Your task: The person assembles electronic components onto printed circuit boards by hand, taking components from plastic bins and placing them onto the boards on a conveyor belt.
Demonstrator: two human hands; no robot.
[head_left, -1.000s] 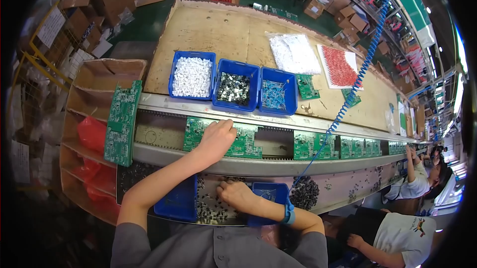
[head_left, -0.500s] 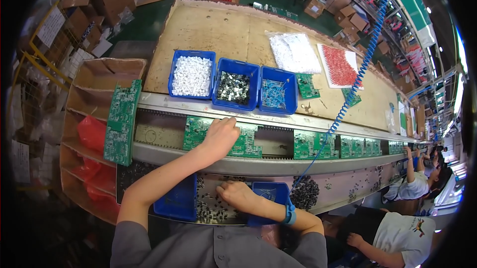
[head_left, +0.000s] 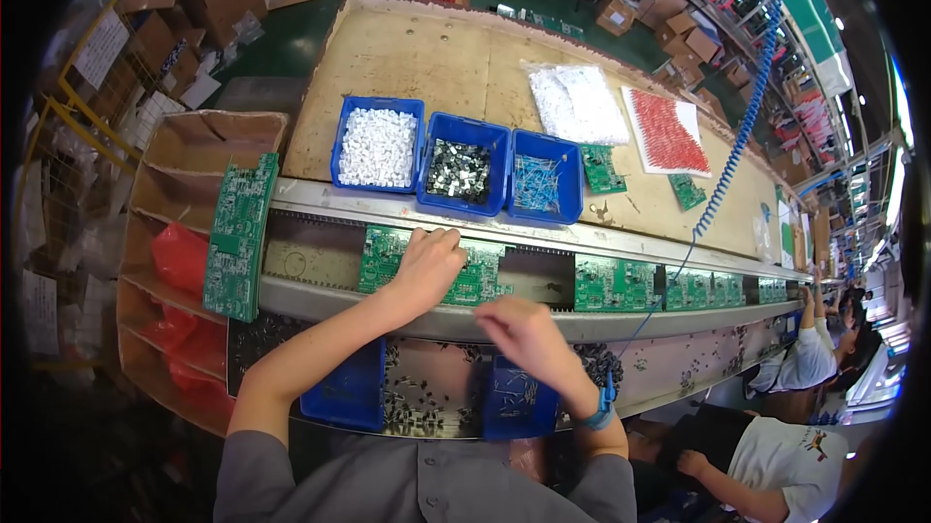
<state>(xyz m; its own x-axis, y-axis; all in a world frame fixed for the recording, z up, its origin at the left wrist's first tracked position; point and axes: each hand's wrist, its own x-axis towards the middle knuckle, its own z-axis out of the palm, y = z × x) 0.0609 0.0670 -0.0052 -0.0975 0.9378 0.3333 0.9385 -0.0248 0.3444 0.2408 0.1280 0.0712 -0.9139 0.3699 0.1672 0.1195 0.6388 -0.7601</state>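
My left hand (head_left: 432,266) rests on a green circuit board (head_left: 385,256) lying in the rail track. Its fingers are curled down against the board, and whatever they pinch is hidden. My right hand (head_left: 529,334) hovers over the track's near rail, close to the board's lower right corner. Those fingers are pressed together at the tip; any part between them is too small to make out. A blue wristband (head_left: 601,412) with a coiled cord circles my right wrist. Below my hands, small black components (head_left: 422,397) are scattered over a tray, between a blue bin (head_left: 349,392) and another blue bin (head_left: 524,416).
Beyond the track stand blue bins of white connectors (head_left: 376,150), dark parts (head_left: 458,172) and blue leaded components (head_left: 536,184). More boards (head_left: 616,283) line the track to the right. One board (head_left: 238,237) leans at the left end. A coiled blue cord (head_left: 742,135) hangs at right; co-workers sit beyond.
My right hand has risen from the loose black components up and right to the board's lower right corner. My left hand stays on the board. The hanging cord has swung right.
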